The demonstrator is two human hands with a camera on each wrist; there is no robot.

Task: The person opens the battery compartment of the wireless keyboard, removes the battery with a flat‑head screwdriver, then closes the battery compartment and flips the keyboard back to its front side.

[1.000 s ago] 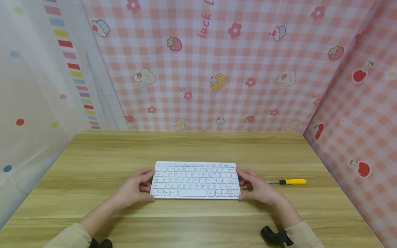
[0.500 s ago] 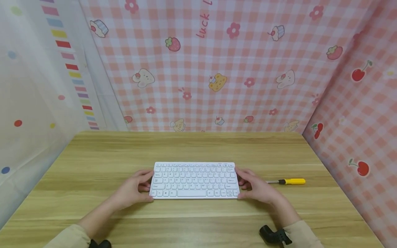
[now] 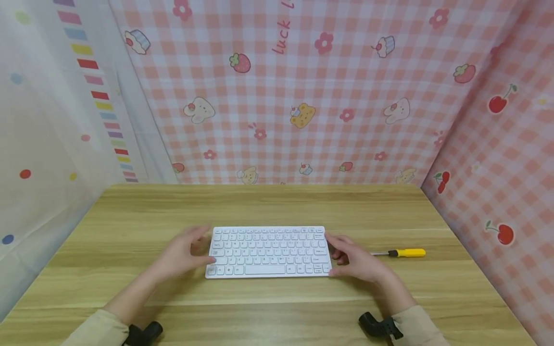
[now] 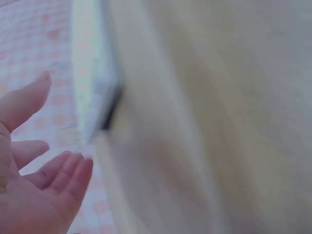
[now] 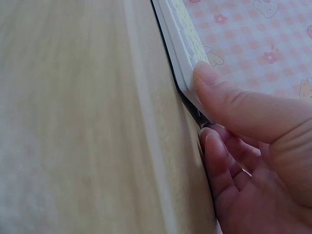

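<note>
1. Stretching between both hands, a white keyboard (image 3: 268, 252) lies keys up at the wooden table (image 3: 268, 204).
2. At its one end the left hand (image 3: 183, 247) is spread wide, gripping nothing; the thumb tip overlaps the edge from above, and I can't tell whether it touches.
3. At the other end the right hand (image 3: 356, 259) pinches the keyboard, thumb on the corner nearest the person, fingers curled in at the side.
4. Just right of the right hand lies a yellow-handled screwdriver (image 3: 410, 253), shaft pointing towards that hand.
5. Behind each hand sits a black wrist mount (image 3: 381, 328) by a beige sleeve (image 3: 420, 324).
6. Beyond both hands, past the table, hangs a pink checked cloth (image 3: 277, 72).
</note>
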